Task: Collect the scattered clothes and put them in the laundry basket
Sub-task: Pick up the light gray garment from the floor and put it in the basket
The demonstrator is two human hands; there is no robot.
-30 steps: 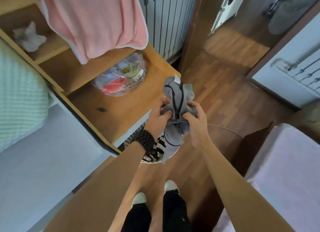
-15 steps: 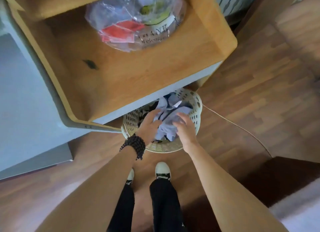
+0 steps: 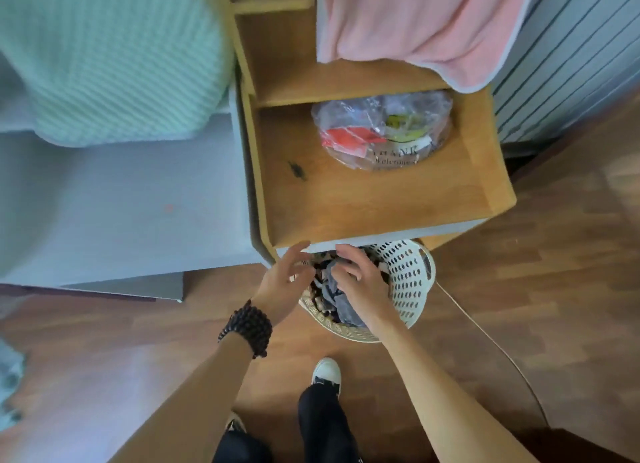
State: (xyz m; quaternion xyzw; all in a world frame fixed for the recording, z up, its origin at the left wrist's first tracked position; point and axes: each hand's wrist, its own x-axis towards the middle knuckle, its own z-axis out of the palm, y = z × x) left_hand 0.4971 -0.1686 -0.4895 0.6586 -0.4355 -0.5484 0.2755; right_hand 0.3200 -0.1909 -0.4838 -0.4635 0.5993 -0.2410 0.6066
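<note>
pink towel [image 3: 415, 22] | plastic-wrapped bundle [image 3: 382, 133] (on wooden shelf [image 3: 346, 203]) | green blanket [image 3: 110, 57]

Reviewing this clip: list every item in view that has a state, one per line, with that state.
laundry basket: on the floor, partly under the wooden unit, holding clothes
grey garment: inside the basket, on top
left hand: open, fingers spread, over the basket rim
right hand: fingers curled onto the grey garment
pink towel: draped over the shelf
plastic bag: closed, lying on the wooden surface
</note>
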